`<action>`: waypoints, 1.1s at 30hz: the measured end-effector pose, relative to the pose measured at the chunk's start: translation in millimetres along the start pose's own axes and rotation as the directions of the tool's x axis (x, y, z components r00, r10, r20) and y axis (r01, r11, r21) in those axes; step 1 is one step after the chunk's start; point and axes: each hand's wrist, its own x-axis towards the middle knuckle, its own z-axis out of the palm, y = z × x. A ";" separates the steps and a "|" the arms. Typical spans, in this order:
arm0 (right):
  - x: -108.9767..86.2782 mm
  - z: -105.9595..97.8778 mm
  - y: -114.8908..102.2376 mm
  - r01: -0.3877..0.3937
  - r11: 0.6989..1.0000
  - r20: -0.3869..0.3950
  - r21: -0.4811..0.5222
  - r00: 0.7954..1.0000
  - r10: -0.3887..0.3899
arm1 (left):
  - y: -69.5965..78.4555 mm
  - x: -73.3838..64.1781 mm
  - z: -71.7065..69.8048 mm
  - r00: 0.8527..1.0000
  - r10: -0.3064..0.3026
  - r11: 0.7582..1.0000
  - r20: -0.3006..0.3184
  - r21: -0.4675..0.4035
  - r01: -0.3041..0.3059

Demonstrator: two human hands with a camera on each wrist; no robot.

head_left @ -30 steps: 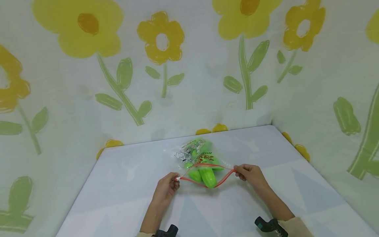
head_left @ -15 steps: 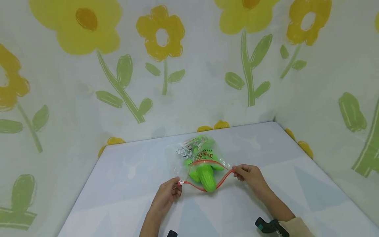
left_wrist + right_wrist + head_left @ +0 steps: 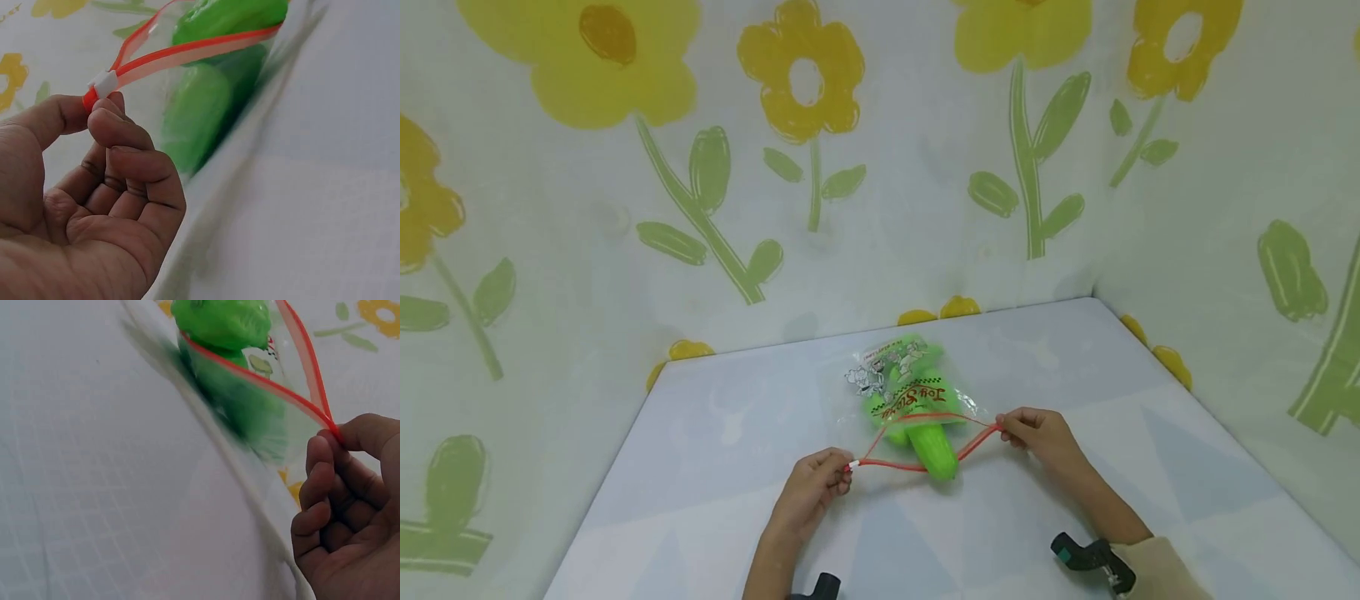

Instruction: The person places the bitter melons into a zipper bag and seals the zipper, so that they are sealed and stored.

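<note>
A clear plastic slider bag (image 3: 917,392) with a red zip rim and printed figures lies in the middle of the table, mouth toward me and gaping. From it, a bright green cucumber-like piece (image 3: 936,454) pokes out over the lower rim. More green pieces (image 3: 199,106) are inside, partly hidden by the print. My left hand (image 3: 808,492) pinches the rim's left corner between thumb and index finger, right beside the white slider (image 3: 103,84). My right hand (image 3: 1045,442) pinches the opposite corner of the red rim. The remaining fingers of both hands are curled.
The white table (image 3: 722,517) has pale blue triangles on its cover. Behind it and to the sides stand white walls (image 3: 895,192) printed with yellow flowers. A black wrist mount (image 3: 1093,557) sits on my right forearm, by a beige sleeve (image 3: 1157,567).
Both hands keep their pinch on the bag's corners. The left has drawn slightly leftward lately, widening the rim, and the cucumber-like piece's protruding tip has swung a little right.
</note>
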 end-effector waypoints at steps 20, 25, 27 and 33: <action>-8.1 3.2 -3.0 0.495 0.794 0.037 -0.354 0.856 -0.516 | 0.9 3.6 -8.0 0.999 -0.011 0.995 -0.053 0.100 0.017; -20.5 14.0 -11.7 0.650 0.676 0.281 -0.346 0.760 -0.587 | -0.2 3.5 -8.9 0.999 -0.016 0.994 -0.050 0.106 0.021; -23.9 20.1 -11.6 0.672 0.643 0.350 -0.367 0.740 -0.574 | -0.8 3.5 -8.8 0.998 -0.019 0.994 -0.052 0.108 0.024; -23.6 38.8 -5.9 0.742 0.502 0.383 -0.443 0.663 -0.643 | -1.7 2.4 -7.6 0.998 -0.032 0.993 -0.061 0.108 0.039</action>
